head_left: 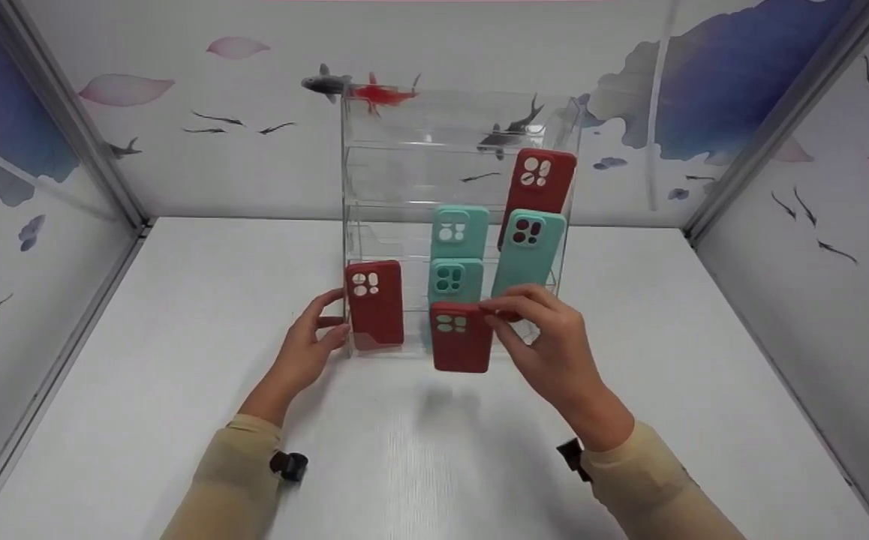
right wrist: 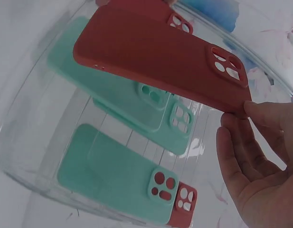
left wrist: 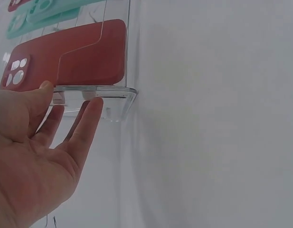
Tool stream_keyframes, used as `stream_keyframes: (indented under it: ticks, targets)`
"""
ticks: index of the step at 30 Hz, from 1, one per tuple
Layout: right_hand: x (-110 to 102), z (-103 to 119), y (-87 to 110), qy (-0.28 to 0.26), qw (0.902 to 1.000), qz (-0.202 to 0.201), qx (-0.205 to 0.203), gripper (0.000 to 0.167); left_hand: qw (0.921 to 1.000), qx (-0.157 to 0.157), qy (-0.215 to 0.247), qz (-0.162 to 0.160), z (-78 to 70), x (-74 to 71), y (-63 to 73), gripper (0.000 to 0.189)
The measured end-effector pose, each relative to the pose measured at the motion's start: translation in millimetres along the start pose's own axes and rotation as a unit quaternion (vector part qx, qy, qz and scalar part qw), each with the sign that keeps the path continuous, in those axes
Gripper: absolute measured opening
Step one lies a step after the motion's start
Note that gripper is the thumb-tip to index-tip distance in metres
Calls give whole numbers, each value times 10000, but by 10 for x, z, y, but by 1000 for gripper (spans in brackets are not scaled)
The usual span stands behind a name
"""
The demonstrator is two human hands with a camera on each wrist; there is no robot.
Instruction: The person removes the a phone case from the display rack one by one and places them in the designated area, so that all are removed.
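A clear acrylic rack (head_left: 389,176) with stepped tiers stands on the white table. My right hand (head_left: 551,349) pinches a red phone case (head_left: 461,349) by its upper right corner. That case is in front of the rack's lower middle, ahead of two mint phone cases; in the right wrist view the case (right wrist: 151,61) slants above them. My left hand (head_left: 307,345) touches the rack's left side with thumb and fingertips. Beside it, another red phone case (head_left: 376,307) stands in the lowest tier; in the left wrist view the thumb (left wrist: 46,88) lies near that case (left wrist: 84,52).
On the rack's right, a mint phone case (head_left: 532,251) stands in front of a higher red phone case (head_left: 547,176). Two mint cases (head_left: 461,225) fill the middle column. Printed panels (head_left: 254,172) enclose the table (head_left: 202,270) at the back and sides.
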State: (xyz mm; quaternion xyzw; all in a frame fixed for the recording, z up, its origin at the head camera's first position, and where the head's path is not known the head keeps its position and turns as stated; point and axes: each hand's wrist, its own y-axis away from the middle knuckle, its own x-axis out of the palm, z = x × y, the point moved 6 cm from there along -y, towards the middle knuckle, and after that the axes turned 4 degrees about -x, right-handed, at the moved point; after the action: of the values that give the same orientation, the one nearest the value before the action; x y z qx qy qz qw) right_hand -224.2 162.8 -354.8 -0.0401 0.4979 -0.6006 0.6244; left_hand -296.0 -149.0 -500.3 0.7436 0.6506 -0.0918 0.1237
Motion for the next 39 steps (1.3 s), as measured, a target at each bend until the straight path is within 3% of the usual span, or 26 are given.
stream_keyframes:
  ticks: [4,9,19,29,39]
  targets:
    - [162,69,26,-544,9984,145,74,23,10000,73,-21,60,-39,18,-22,60]
    - [479,193,117,-1249,9899,617,264,20,10000,19,-77,18,-23,10,7,60]
    - [999,189,246,-2094,9538,1653,1383,18,9997,-130,-223,-52,17,23,27,61]
    - [1400,-33,218,-2171,9242,2398,2031,19,9994,18,-341,-82,-27,-6,41,61]
    - [1636,-238,223,-1566,9205,2832,2192,15,9981,72,-598,-120,-31,-4,39,61]
